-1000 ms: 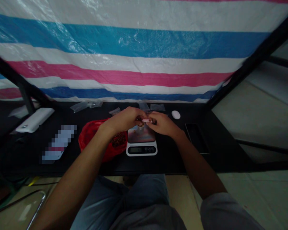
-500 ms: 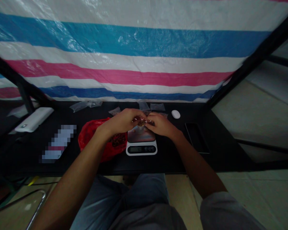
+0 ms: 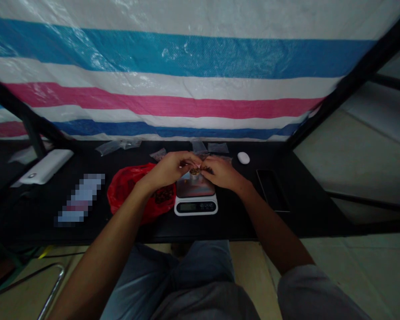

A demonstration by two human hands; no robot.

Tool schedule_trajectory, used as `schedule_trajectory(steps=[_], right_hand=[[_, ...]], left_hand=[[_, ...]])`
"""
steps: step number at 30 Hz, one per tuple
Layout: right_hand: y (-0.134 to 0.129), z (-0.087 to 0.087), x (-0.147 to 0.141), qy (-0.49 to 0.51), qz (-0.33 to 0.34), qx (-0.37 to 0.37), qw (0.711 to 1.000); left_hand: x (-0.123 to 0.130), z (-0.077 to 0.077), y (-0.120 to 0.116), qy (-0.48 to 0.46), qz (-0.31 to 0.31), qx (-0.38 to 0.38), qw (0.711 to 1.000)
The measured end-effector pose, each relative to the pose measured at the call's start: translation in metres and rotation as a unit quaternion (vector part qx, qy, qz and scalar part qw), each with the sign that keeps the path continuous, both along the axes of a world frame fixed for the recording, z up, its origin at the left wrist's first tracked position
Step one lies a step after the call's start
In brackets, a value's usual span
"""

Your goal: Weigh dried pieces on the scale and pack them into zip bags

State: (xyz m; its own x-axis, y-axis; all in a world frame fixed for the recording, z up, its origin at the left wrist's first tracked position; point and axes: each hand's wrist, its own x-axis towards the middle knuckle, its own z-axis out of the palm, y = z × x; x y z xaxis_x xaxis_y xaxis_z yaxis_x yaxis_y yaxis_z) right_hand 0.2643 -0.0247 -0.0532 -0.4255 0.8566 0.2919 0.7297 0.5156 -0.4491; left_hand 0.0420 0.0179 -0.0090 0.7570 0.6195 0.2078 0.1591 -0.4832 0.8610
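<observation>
Both hands meet above a white kitchen scale [image 3: 196, 206] with a shiny metal plate. Between the fingertips is a small clear plastic bag [image 3: 195, 170] with brown bits inside. My left hand [image 3: 176, 168] pinches its left side, fingers closed. On the other side my right hand [image 3: 222, 171] is closed on it with thumb and fingers. The fingers hide much of the bag's top. Left of the scale lies an open red plastic bag [image 3: 125, 182], partly behind my left forearm, with small dark brown pieces [image 3: 164, 194] in it.
Clear small bags [image 3: 218, 147] lie along the back of the black table [image 3: 193, 232], some filled. A white oval case [image 3: 243, 158] and a dark phone [image 3: 272, 190] are at the right. At the left are a white device [image 3: 48, 166] and a blurred-out item [image 3: 82, 198].
Both hands stay over the scale on the small bag, with only slight finger movement. The whole view has shifted a little.
</observation>
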Motion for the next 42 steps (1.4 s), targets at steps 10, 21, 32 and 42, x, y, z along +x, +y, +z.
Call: schedule_trajectory(steps=[10, 21, 32, 42], right_hand=[[-0.006, 0.014, -0.009, 0.136, -0.005, 0.072, 0.988], [-0.018, 0.028, 0.004, 0.068, 0.017, -0.042, 0.997], [-0.019, 0.030, 0.000, 0.021, 0.052, -0.121, 0.991], [-0.015, 0.021, -0.017, 0.186, -0.066, 0.012, 0.980]], left_hand=[[-0.020, -0.006, -0.001, -0.011, 0.086, 0.030, 0.996], [-0.016, -0.017, -0.003, 0.027, 0.073, 0.042, 0.996], [-0.013, -0.024, -0.004, -0.022, 0.072, -0.001, 0.997], [-0.012, -0.015, -0.007, -0.037, 0.072, -0.001, 0.997]])
